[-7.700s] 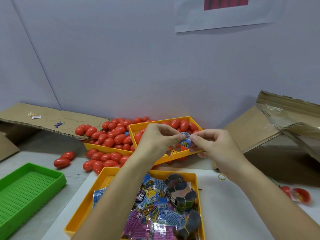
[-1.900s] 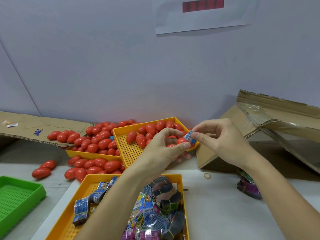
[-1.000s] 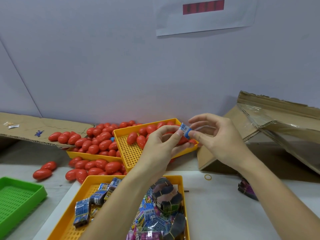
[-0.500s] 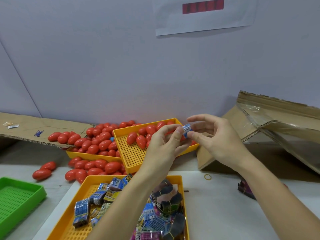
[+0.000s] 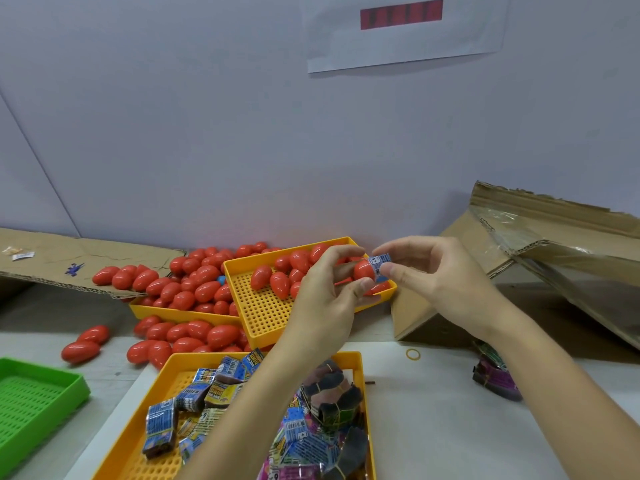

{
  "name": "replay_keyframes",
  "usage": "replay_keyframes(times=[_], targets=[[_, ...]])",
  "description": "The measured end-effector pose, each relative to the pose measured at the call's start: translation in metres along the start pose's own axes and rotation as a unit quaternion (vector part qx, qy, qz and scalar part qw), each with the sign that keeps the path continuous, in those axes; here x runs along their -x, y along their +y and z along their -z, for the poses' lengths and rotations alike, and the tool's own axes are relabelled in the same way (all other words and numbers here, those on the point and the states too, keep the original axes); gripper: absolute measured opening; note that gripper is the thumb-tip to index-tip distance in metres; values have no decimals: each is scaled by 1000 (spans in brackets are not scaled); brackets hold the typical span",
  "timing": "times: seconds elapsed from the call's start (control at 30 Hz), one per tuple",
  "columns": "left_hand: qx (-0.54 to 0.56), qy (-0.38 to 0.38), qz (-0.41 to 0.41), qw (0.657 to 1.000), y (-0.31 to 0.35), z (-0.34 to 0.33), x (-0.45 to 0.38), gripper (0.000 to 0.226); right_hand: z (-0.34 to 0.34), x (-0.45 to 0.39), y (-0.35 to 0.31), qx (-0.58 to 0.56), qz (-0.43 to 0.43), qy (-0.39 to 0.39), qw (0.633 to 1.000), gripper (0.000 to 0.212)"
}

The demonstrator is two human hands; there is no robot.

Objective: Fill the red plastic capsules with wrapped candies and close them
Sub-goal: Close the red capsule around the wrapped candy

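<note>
a red capsule (image 5: 363, 270) is being pinched by the left hand (image 5: 325, 299), and a blue wrapped candy (image 5: 380, 266) is being pinched at its mouth by the right hand (image 5: 436, 278). below both hands, a candy tray (image 5: 356, 362) is being carried by the white bench (image 5: 433, 417); behind them, a paper sheet (image 5: 405, 43) is hanging on the pale wall (image 5: 173, 116).

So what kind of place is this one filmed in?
Probably a small hand-packing workbench, not a home: perforated yellow plastic trays heaped with red egg-shaped plastic capsules, a tray of small wrapped candy packets, and torn brown cardboard cartons against a plain wall.
</note>
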State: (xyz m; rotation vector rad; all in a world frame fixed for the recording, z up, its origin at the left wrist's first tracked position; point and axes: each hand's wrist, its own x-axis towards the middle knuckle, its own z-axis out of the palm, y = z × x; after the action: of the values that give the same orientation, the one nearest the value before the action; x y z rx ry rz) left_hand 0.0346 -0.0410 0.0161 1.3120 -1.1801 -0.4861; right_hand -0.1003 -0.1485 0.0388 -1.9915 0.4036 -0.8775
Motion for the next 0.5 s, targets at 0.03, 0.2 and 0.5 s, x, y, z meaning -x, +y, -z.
replay_keyframes(times=[0.03,0.2,0.5], targets=[[-4,1,0,1000,0,0,0,32,0,0,1,0,1,3,1000,24],[-34,7,0,999,0,1,0,33,2,-1,1,1,13,22,1000,16],[-96,-2,-19,995,-2,2,0,33,0,-2,4,28,3,28,999,18]])
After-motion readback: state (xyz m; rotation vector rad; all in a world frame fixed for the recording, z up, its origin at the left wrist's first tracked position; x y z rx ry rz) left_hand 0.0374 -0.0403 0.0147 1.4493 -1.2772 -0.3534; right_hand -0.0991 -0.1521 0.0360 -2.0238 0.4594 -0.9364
